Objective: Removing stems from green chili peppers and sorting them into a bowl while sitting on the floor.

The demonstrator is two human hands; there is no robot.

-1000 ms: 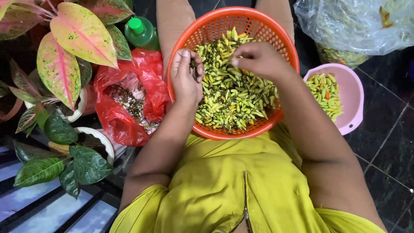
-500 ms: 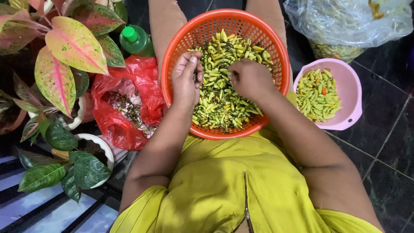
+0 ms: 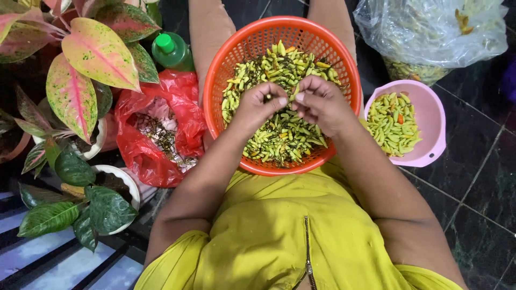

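Resting over a round orange plastic basket (image 3: 226, 59) with a perforated mesh wall, both hands meet above a heap of small green chillies (image 3: 279, 129), slim, glossy and tapered, some yellowish. The left hand (image 3: 258, 107) has its fingers (image 3: 280, 101) pinched together on a single chilli, its dark stem end showing at the thumb. The right hand (image 3: 320, 104) curls just beside it, fingers drawn together at the tips close to the same chilli; whether they grip it cannot be told. The basket sits on the lap of the person's yellow-green garment (image 3: 279, 231), which has a zip down the middle. To the right, a smooth pink plastic bowl (image 3: 432, 115) holds more chillies on the dark polished stone floor (image 3: 478, 182). A crinkled red plastic bag (image 3: 134, 156) of dry stems lies left, near a green bottle (image 3: 172, 51) and broad pink-veined leaves (image 3: 91, 53). A clear crumpled bag (image 3: 430, 32) lies behind the bowl.
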